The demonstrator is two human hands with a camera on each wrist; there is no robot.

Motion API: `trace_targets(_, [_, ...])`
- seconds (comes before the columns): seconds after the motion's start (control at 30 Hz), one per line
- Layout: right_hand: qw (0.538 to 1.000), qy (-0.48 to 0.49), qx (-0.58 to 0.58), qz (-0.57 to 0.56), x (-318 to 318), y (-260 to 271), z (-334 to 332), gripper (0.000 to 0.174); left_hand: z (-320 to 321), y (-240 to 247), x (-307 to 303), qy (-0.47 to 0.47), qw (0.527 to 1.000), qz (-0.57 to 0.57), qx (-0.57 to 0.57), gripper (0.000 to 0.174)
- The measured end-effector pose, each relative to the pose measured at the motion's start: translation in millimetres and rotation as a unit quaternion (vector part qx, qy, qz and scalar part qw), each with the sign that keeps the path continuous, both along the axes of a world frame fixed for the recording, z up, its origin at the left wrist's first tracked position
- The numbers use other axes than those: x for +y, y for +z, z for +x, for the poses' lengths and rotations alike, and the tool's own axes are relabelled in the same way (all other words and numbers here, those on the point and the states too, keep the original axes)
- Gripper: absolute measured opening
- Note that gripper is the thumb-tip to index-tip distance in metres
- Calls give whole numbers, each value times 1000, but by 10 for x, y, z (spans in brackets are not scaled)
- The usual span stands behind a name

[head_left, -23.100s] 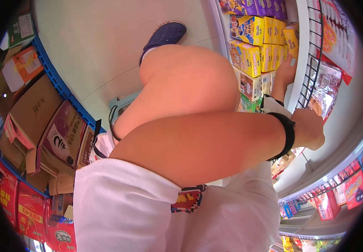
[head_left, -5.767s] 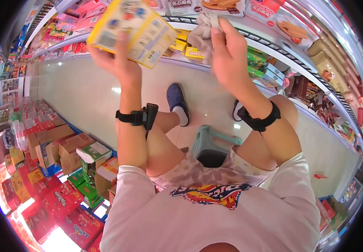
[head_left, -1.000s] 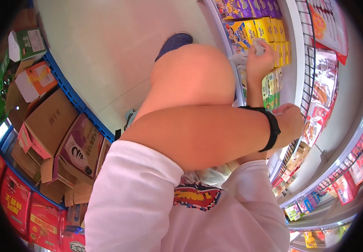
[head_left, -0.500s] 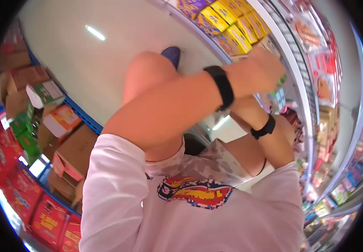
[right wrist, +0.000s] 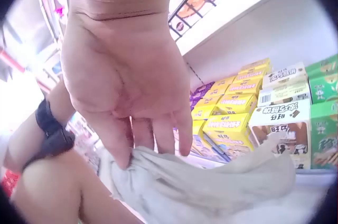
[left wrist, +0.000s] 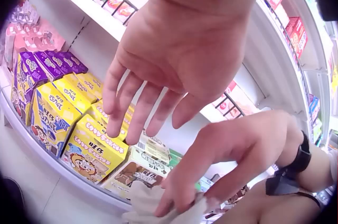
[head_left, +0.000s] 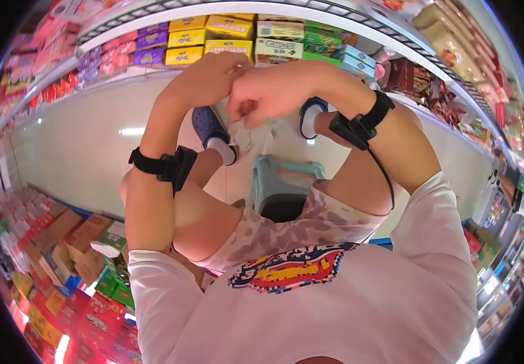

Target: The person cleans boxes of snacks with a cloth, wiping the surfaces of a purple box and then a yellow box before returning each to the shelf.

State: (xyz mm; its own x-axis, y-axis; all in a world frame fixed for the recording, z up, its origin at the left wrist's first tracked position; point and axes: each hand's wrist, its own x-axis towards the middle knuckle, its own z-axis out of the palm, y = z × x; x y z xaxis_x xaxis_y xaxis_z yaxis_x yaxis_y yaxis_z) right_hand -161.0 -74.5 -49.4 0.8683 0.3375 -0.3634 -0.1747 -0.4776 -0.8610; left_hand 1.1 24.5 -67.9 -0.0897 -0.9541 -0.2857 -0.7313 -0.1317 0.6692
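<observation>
My left hand (head_left: 207,79) is empty, its fingers stretched apart in the left wrist view (left wrist: 185,60), over the yellow boxes (left wrist: 97,147) on the shelf. Just right of it, my right hand (head_left: 280,91) pinches a pale cloth (head_left: 253,136) that hangs down toward the floor. In the right wrist view the cloth (right wrist: 195,187) spreads from under the fingers of this hand (right wrist: 127,81), in front of the snack boxes (right wrist: 229,131). Upright rows of purple (head_left: 150,48), yellow (head_left: 228,27), white-and-brown (head_left: 279,51) and green boxes (head_left: 321,41) stand side by side.
A wire-railed shelf edge (head_left: 359,27) runs above the boxes. Between the legs stands a teal stool (head_left: 286,173). Cardboard cartons (head_left: 89,236) and red packages (head_left: 95,318) lie at lower left. Brown packets (head_left: 419,79) fill the lower shelf at right.
The view has turned, bringing the shelf to the top. My arms, crossed half a second ago, now reach forward with hands close together. The yellow box held earlier in my left hand is gone from it.
</observation>
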Motion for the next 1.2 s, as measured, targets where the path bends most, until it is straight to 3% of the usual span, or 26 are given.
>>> trace_targets(0.03, [996,-26,-6,80,-16,65,-39,22,13,-48,-34,-10,1000,0,-2,30])
trace_targets(0.07, [992,-77,-22,101,-26,98,-82,22,38,-92,-84,23,987,61,146,33])
trace_targets(0.1, [991,-87,-26,99,-34,109,-103,22,29,-99,-167,55,948,122,289,37])
trace_targets(0.13, [970,-172,-65,160,-33,106,-114,20,-136,168,-105,225,866,180,408,44])
trace_targets(0.17, [936,-255,-103,219,-30,106,-134,19,-112,102,-149,216,869,183,406,44])
trace_targets(0.2, [934,-264,-105,217,-47,174,-167,19,-6,-33,-156,188,792,188,549,47])
trace_targets(0.23, [888,-357,-99,272,-81,289,-202,17,45,-76,-184,154,693,191,678,50])
trace_targets(0.27, [830,-445,-92,323,-109,348,-225,15,66,-115,-98,176,709,112,674,51])
trace_targets(0.3, [827,-452,-94,320,-120,288,-195,15,-14,-76,-110,169,709,117,675,51])
trace_targets(0.37, [708,-581,-303,263,-115,133,-68,16,-137,65,-173,269,801,71,530,51])
trace_targets(0.43, [676,-620,-291,272,-70,202,-17,16,-170,139,-262,244,789,73,559,49])
trace_targets(0.5, [617,-685,-258,288,-7,307,-43,16,-191,173,-319,332,784,67,520,47])
trace_targets(0.57, [628,-672,-222,324,132,464,-127,22,-89,91,-297,325,800,59,501,45])
trace_targets(0.63, [701,-628,-317,120,225,417,-118,30,28,52,-286,370,816,30,442,42])
trace_targets(0.67, [700,-629,-319,115,263,387,-174,30,64,30,-325,340,838,18,426,37])
trace_targets(0.73, [820,-540,-190,19,325,345,-285,33,236,75,-342,325,848,60,415,34])
trace_targets(0.83, [827,-530,-186,-12,392,168,-363,37,181,147,-257,312,874,100,359,31])
trace_targets(0.9, [850,-499,-159,-60,270,94,-419,27,-17,241,-352,309,891,68,325,29])
trace_targets(0.97, [769,-595,-213,-90,265,-71,-458,40,-190,279,-432,310,888,59,335,29])
trace_targets(1.0, [770,-595,-212,-89,245,-48,-464,40,-252,279,-484,286,895,43,339,30])
trace_targets(1.07, [765,-593,-195,-157,164,8,-418,65,-361,279,-548,269,901,24,338,31])
trace_targets(1.13, [785,-570,-198,-141,68,93,-375,68,-441,293,-576,302,880,-43,365,39])
trace_targets(1.2, [804,-548,-197,-123,39,93,-323,71,-437,498,-502,319,853,-30,411,42])
